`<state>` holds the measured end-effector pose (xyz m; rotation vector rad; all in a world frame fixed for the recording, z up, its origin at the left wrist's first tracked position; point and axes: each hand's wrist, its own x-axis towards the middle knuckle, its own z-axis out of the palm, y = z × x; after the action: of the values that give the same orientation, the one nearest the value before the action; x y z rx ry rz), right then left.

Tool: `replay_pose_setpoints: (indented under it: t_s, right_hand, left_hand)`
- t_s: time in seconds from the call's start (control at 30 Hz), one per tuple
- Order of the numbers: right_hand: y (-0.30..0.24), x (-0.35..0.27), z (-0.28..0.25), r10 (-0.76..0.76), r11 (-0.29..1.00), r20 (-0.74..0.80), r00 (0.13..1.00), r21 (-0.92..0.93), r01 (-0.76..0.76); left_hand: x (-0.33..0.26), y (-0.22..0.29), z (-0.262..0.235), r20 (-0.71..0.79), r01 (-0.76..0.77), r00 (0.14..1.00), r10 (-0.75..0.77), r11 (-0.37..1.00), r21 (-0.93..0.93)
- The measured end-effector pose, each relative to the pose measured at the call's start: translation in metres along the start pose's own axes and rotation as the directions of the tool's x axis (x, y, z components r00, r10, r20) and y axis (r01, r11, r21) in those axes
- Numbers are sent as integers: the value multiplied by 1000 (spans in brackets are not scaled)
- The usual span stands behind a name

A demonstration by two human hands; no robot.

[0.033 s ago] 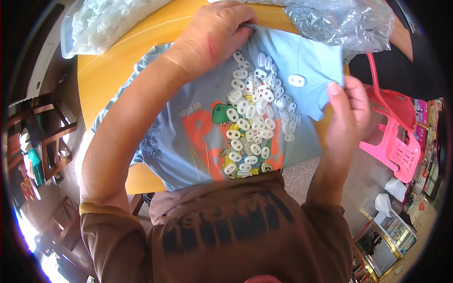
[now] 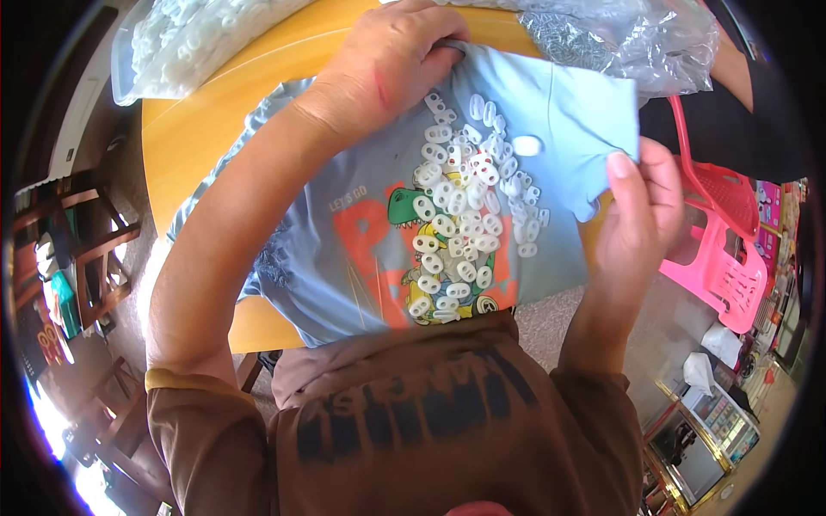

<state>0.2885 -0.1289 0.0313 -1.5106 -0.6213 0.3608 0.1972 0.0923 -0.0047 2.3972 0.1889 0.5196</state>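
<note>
A light blue printed T-shirt (image 2: 331, 292) is spread over the table and reaches my lap. On its middle lies a heap of small white oval plastic pieces (image 2: 456, 199), many showing two holes. My left hand (image 2: 397, 56) is closed on the shirt's far edge, its fingertips partly hidden. At the right, my right hand (image 2: 641, 193) pinches the sleeve's edge between thumb and fingers and holds that cloth raised and taut. One loose white piece (image 2: 527, 145) lies on the sloping cloth, just right of the heap.
The yellow wooden table (image 2: 194, 129) has a clear bag of white pieces (image 2: 189, 47) at its far left. A clear bag of thin metallic pieces (image 2: 594, 43) is at the far right, near another person's arm (image 2: 730, 69). A pink plastic chair (image 2: 723, 275) stands at the right.
My right hand has moved slightly right, drawing the sleeve with it. The loose white piece has slid left toward the heap. My left hand stays nearly still.
</note>
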Motion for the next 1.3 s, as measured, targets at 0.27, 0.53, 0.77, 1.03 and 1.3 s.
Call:
replay_pose_setpoints:
  t_s: [0.27, 0.53, 0.77, 1.03, 1.3]
  right_hand:
    - [-29, -10, 19, -225, 962, -15, 974, 158, 225]
    - [-6, 28, 6, -825, 467, 199, 528, -285, 837]
    - [16, 32, -11, -283, 953, -214, 935, -175, 248]
    - [42, -76, -48, -269, 846, -104, 958, -501, 183]
    - [45, -93, -41, -126, 344, 438, 890, -822, 453]
  left_hand:
    - [-13, 38, -30, -96, 212, 970, -223, 971, -109]
    - [-16, 32, -39, -290, 69, 953, -84, 996, -62]
    - [-38, 39, -26, -216, 82, 973, -77, 997, 11]
    - [-138, 58, -20, 18, -38, 999, 37, 997, 68]
    - [-130, 105, 28, 448, -467, 785, 428, 884, -27]
